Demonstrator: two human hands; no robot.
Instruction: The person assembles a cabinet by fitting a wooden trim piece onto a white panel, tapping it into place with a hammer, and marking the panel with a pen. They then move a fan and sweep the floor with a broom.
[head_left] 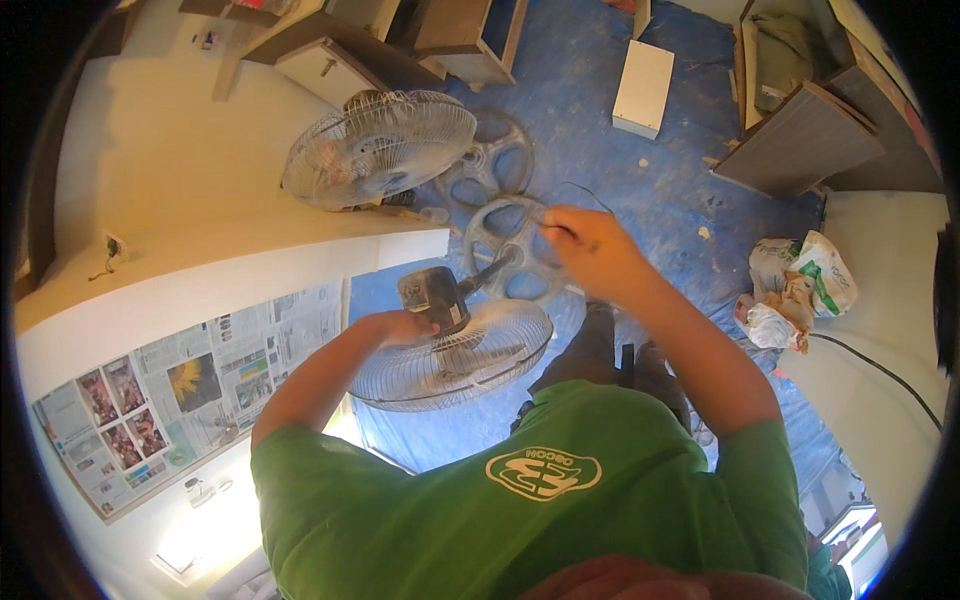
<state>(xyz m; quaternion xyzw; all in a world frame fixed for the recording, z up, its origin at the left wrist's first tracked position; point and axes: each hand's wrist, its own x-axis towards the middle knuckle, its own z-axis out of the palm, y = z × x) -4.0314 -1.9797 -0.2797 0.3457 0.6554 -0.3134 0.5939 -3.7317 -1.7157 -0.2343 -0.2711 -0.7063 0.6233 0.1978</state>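
A dusty pedestal fan stands before me, with a dark motor housing (428,297), a round wire cage (450,375) and a grey wheel-shaped base (482,240). My left hand (402,327) grips the lower side of the housing; part of its fingers is hidden. Over the edge of the base, my right hand (598,255) is closed, and what its fingers hold cannot be made out. A thin dark cord (588,194) runs up to the back of that hand. Just beyond is a second pedestal fan (385,145) with a similar base (500,150).
Blue sheeting (570,100) covers the floor. A low wall (400,247) borders the left side, with newspaper (215,375) on it. Ahead lie a white box (643,88) and wooden drawers (470,40). Crumpled bags (800,285) and a black cable (880,365) are to the right.
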